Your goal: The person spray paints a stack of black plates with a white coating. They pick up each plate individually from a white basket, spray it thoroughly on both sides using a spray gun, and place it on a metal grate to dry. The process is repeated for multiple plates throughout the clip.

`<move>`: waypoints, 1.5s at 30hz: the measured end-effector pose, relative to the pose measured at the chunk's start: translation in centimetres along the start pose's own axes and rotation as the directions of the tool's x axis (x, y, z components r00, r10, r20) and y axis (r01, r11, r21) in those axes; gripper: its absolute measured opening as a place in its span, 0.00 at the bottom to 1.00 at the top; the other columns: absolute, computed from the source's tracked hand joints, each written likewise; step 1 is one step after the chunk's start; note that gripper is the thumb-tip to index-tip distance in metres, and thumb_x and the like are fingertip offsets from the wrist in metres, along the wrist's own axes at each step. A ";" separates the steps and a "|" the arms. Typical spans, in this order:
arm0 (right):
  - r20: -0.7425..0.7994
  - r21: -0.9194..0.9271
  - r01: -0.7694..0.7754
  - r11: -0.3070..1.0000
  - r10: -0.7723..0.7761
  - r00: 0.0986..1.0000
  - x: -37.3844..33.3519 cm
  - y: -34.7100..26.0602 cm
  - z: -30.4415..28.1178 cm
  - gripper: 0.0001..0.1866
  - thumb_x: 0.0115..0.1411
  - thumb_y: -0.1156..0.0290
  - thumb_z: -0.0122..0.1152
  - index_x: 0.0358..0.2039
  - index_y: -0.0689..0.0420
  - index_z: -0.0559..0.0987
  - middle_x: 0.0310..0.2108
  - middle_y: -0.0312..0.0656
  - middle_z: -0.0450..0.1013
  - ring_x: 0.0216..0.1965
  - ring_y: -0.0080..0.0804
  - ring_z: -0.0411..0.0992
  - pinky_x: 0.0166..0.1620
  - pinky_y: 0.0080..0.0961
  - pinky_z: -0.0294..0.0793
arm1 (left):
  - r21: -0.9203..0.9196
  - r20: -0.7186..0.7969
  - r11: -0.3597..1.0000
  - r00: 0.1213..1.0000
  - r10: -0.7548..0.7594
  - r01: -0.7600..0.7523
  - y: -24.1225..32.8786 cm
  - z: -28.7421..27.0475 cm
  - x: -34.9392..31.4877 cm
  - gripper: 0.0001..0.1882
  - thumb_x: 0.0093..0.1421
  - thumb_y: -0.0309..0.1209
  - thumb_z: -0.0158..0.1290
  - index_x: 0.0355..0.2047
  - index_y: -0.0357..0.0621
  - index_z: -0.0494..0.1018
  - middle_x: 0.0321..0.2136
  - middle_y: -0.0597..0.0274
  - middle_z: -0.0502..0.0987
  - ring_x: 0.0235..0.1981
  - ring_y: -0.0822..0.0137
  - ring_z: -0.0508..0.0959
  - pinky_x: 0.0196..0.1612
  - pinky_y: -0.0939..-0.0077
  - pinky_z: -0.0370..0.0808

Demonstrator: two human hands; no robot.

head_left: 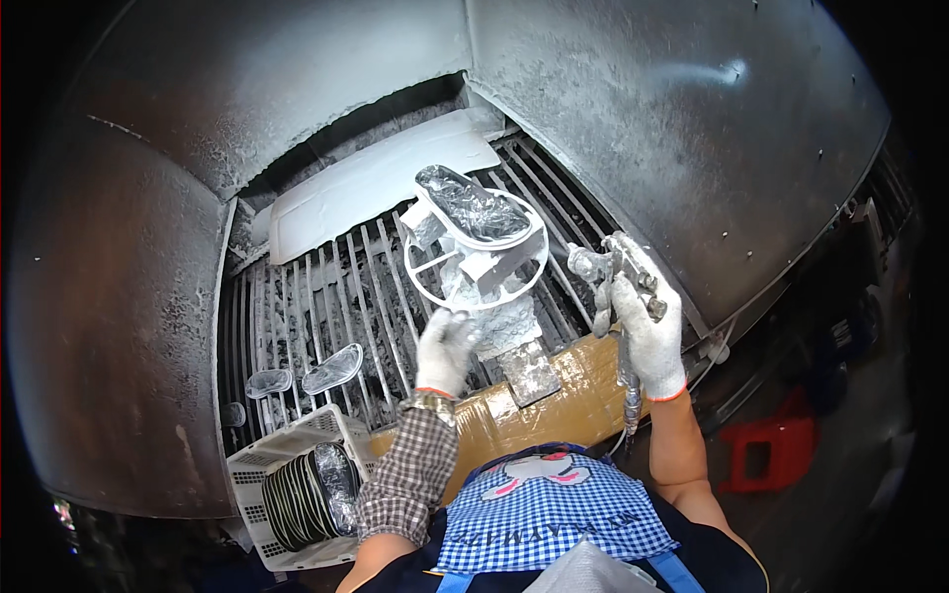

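In my gloved right hand (647,331) is a spray gun (625,262), coated in pale residue, with a hose fitting hanging below it. The hand is closed round its body, right of a round stand. My left hand (445,354), gloved too, has its fingers curled at the near edge of the stand's white ring (544,259). On the stand's blocks rests a shoe sole (474,206), its dark middle under shiny clear film and its rim white. Pale crust covers the stand's base (509,331).
Metal booth walls (682,128) surround a slatted grate (366,287). A white sheet (366,188) lies at the back. Several film-covered soles (334,369) lie at left, above a white basket (247,476) of stacked soles (297,504). Brown-taped padding (474,430) lines the front. A red stool (766,455) stands right.
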State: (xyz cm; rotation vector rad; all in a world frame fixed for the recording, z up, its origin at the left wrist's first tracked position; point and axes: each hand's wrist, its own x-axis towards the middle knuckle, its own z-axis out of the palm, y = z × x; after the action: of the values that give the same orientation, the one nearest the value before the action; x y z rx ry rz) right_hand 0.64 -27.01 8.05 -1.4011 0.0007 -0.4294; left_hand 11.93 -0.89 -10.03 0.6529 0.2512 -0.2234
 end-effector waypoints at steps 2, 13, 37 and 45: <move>0.000 0.026 -0.015 1.000 0.015 1.000 -0.1 -0.5 0.2 0.28 0.73 0.72 0.61 0.70 0.66 0.69 0.33 0.36 0.77 0.28 0.16 0.72 0.34 0.16 0.75 | 0.014 -0.024 0.997 0.997 -0.072 0.072 -1.5 1.3 -0.9 0.12 0.68 0.32 0.59 0.48 0.40 0.76 0.41 0.51 0.81 0.45 0.51 0.81 0.49 0.53 0.82; 0.128 0.084 -0.047 0.995 0.036 0.991 0.6 0.5 -1.2 0.28 0.74 0.71 0.60 0.70 0.67 0.68 0.35 0.38 0.79 0.29 0.16 0.73 0.33 0.16 0.74 | -0.092 0.077 0.993 0.994 -0.071 0.078 -1.5 1.4 -0.7 0.25 0.71 0.31 0.53 0.64 0.32 0.67 0.57 0.36 0.76 0.58 0.39 0.78 0.62 0.42 0.78; 0.194 0.161 -0.066 0.985 0.034 0.980 3.8 4.4 0.1 0.30 0.72 0.74 0.61 0.72 0.69 0.66 0.49 0.38 0.80 0.33 0.12 0.71 0.36 0.15 0.74 | 0.078 0.001 0.992 0.995 0.096 -0.096 4.5 -0.3 0.6 0.21 0.71 0.37 0.53 0.58 0.36 0.68 0.59 0.38 0.76 0.60 0.33 0.76 0.58 0.34 0.79; 0.116 0.167 0.053 0.985 -0.073 0.991 5.3 5.7 1.3 0.29 0.73 0.71 0.60 0.72 0.65 0.67 0.36 0.34 0.78 0.29 0.15 0.72 0.33 0.15 0.74 | 0.114 0.001 0.988 0.994 0.108 -0.107 6.2 -0.1 1.2 0.23 0.71 0.39 0.56 0.58 0.36 0.67 0.63 0.34 0.71 0.62 0.35 0.75 0.60 0.40 0.78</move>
State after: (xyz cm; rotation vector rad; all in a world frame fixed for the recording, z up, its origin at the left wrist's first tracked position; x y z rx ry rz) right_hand 7.54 -26.71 4.24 -1.2659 -0.1758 -0.3870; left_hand 14.84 3.87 -6.95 0.7778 0.2088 -0.1327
